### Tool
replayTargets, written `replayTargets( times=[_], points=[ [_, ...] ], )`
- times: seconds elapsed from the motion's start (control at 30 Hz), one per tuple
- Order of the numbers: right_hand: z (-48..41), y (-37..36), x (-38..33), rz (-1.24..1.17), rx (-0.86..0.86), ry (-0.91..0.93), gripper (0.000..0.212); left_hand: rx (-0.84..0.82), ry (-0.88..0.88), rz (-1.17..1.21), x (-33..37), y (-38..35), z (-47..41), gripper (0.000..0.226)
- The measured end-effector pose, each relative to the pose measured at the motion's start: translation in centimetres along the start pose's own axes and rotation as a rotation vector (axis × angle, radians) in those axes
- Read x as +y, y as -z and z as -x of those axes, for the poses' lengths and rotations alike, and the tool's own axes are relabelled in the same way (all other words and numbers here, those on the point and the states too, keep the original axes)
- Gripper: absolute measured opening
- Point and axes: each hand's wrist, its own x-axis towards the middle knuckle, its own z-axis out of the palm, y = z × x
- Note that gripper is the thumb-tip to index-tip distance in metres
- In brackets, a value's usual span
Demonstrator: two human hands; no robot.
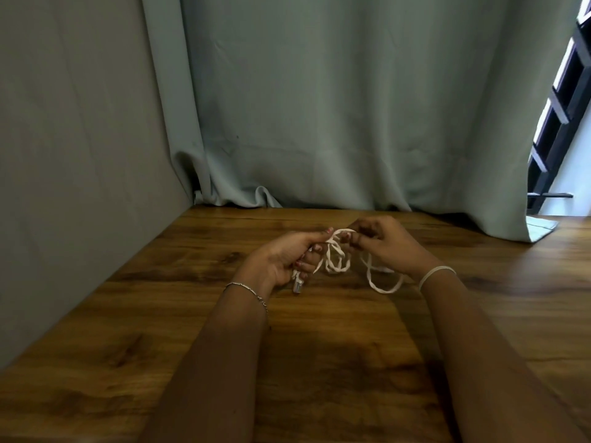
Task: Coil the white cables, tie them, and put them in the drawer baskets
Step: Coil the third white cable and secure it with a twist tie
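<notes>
Above the middle of the wooden desk (319, 362), the left hand (281, 260) and right hand (383, 247) each gripped the white cable (335, 260), mid-coiling; the loose right-hand loop next needed gathering before tying.

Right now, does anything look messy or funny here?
Yes. The white cable is no neat coil yet: uneven loops hang tangled between the left hand and right hand, and one loop droops near the right wrist. Also, a curtain corner lies folded on the wooden table at the far right.
</notes>
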Motion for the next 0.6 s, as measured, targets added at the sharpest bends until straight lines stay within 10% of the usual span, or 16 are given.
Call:
replayTargets(
  times=[0.23, 0.4, 0.6],
  points=[
    [0.1, 0.3, 0.9, -0.284, 0.188, -0.253, 0.02, -0.063, -0.033, 0.224, 0.3, 0.1, 0.4, 0.044],
    [0.3, 0.6, 2.2, 0.449, 0.417, -0.474, 0.026, -0.066, -0.081, 0.295, 0.4, 0.2, 0.5, 0.045],
    [1.0, 1.5, 2.5, 0.771, 0.442, -0.625, 0.027, -0.053, -0.127, 0.479, 0.3, 0.9, 0.5, 0.037]
  ],
)
